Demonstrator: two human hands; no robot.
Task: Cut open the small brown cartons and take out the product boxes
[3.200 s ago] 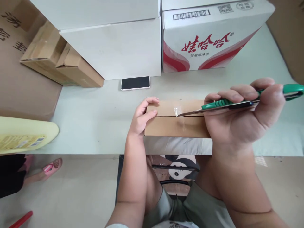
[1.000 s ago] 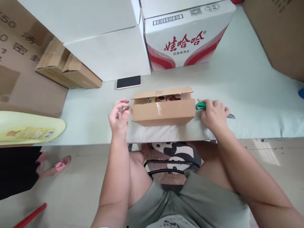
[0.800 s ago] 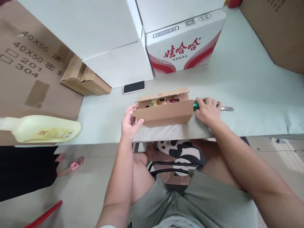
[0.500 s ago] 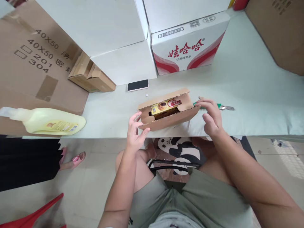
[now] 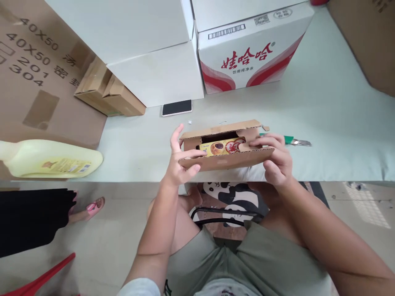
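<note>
Now that the right hand [image 5: 277, 160] had left the green cutter [image 5: 289, 140] on the bench [image 5: 339, 144], both hands worked at the carton [image 5: 234, 161], its parted flaps baring a yellow packet [image 5: 217, 147] inside, within reach. The left hand's [image 5: 180, 160] grip had closed partway, thumb and finger straddling the carton's near edge; the right's stayed loosely curled, fingertips on an end flap [image 5: 244, 146].

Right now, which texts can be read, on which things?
"40X50 汤": large brown carton
"40X50 密", next character partly hidden: there
"201": there
"304": there
"娃哈哈®": striped box
"饮用纯净水": same box
Too small or blurred: bottle label, yellow packet, right carton, shirt, round stamp.
</note>
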